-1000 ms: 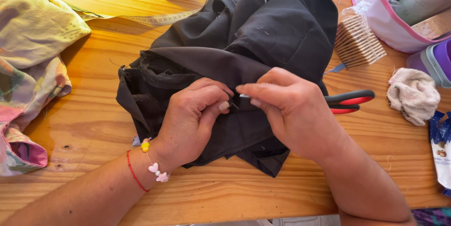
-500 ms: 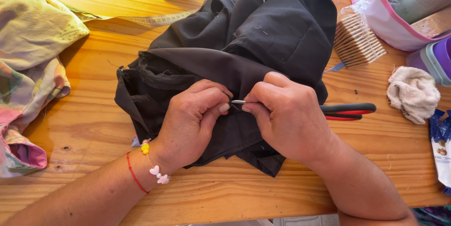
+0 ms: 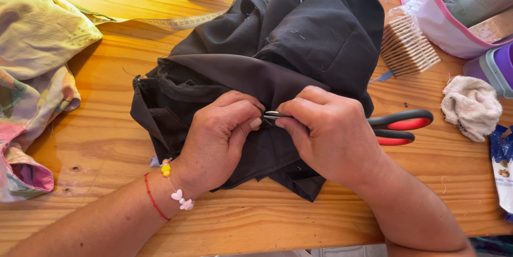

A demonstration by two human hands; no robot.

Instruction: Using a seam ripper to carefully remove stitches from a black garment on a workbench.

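A crumpled black garment (image 3: 299, 48) lies on the wooden table (image 3: 107, 134). My left hand (image 3: 219, 137) pinches a fold of the black fabric near its lower middle. My right hand (image 3: 328, 134) faces it, fingers closed on a small metal tool (image 3: 273, 114) whose tip points at the seam between both thumbs. Scissors with red and black handles (image 3: 401, 127) lie on the table just right of my right hand, partly hidden behind it. A red string and a bead bracelet circle my left wrist.
A pastel patterned cloth (image 3: 37, 75) is heaped at the left. A yellow tape measure (image 3: 160, 0) curls along the far edge. At the right sit a stack of thin wooden pieces (image 3: 409, 43), a white-pink bag (image 3: 443, 16), a small beige rag (image 3: 470, 107) and a blue packet (image 3: 502, 166).
The hands and garment stay nearly put. The right hand has shifted slightly along the seam, and more of the scissors' handles shows beside it.
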